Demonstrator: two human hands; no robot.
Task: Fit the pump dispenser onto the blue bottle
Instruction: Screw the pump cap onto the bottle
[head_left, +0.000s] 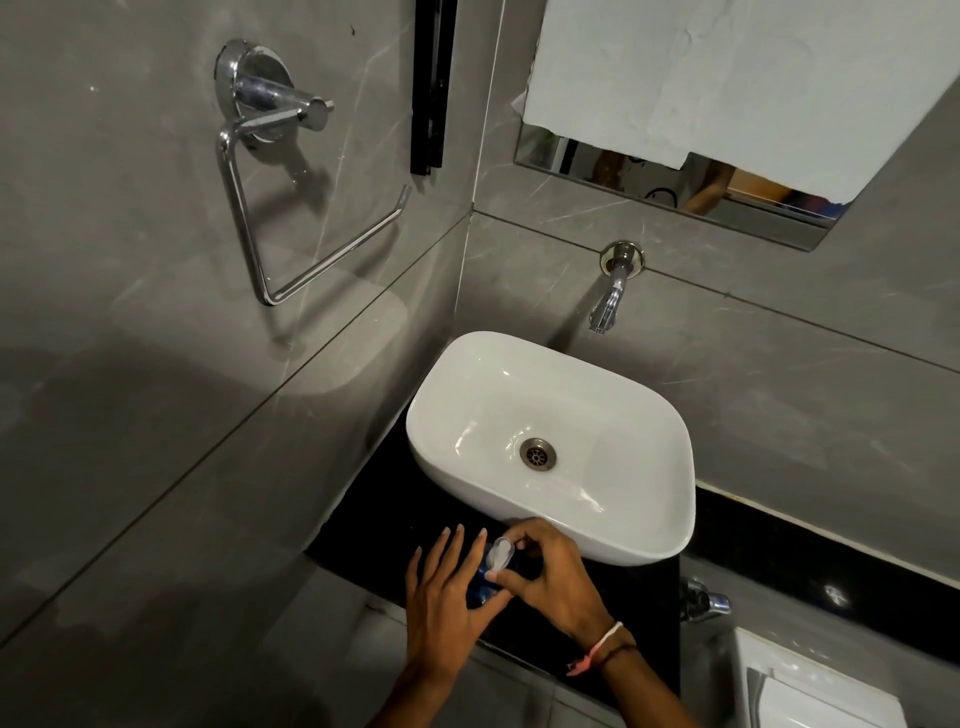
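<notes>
Two bare hands work over one blue bottle (480, 582), which stands on the black counter (639, 597) just in front of the single white basin (550, 441). The left hand (441, 597) has its fingers spread and straight, laid against the bottle's side. The right hand (545, 571) has its fingertips pinched around the one pale pump dispenser (500, 553) at the bottle's top; whether it is seated is unclear. One wall tap (610, 296), one chrome towel ring (280, 208), one mirror (675, 176).
</notes>
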